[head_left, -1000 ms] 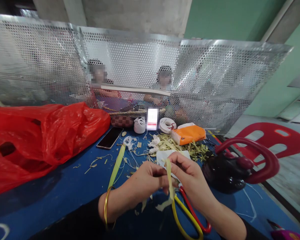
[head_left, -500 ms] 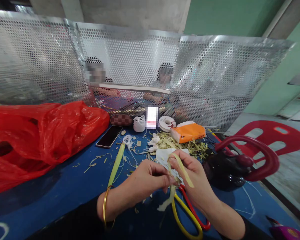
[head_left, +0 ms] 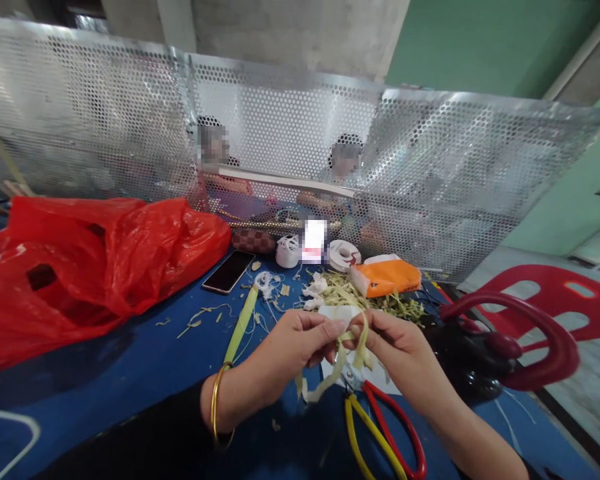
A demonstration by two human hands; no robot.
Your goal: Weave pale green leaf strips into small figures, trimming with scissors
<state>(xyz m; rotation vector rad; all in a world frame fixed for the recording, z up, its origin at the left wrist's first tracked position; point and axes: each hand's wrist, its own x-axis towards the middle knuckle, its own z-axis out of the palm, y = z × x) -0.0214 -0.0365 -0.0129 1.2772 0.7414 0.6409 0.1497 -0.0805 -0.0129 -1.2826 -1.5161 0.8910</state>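
Both hands meet above the blue table, pinching thin pale-green strips. My left hand (head_left: pixel 305 343) is closed, thumb against the fingers, on one part of a strip (head_left: pixel 330 377) whose loose end hangs down. My right hand (head_left: pixel 393 340) pinches a looped part of the pale-green strip (head_left: pixel 364 343) just to the right. Fingertips of the two hands nearly touch, and the exact grip is partly hidden. Under them lie scissors (head_left: pixel 380 427) with one yellow and one red handle, on a white sheet of paper (head_left: pixel 387 381). A longer green strip (head_left: pixel 241 325) lies beyond my left wrist.
A red plastic bag (head_left: pixel 105 260) covers the left side, beside a phone (head_left: pixel 229 272). Behind are white string (head_left: pixel 287 253), a spool (head_left: pixel 344 255), an orange packet (head_left: pixel 386 277) and plant scraps (head_left: pixel 400 307). A dark kettle-like pot (head_left: pixel 465 360) stands right. A perforated metal screen (head_left: pixel 280 120) separates two people.
My hands have drawn closer together, and the strip in my right hand now curls into a loop. The view has shifted, showing more of the scissors.
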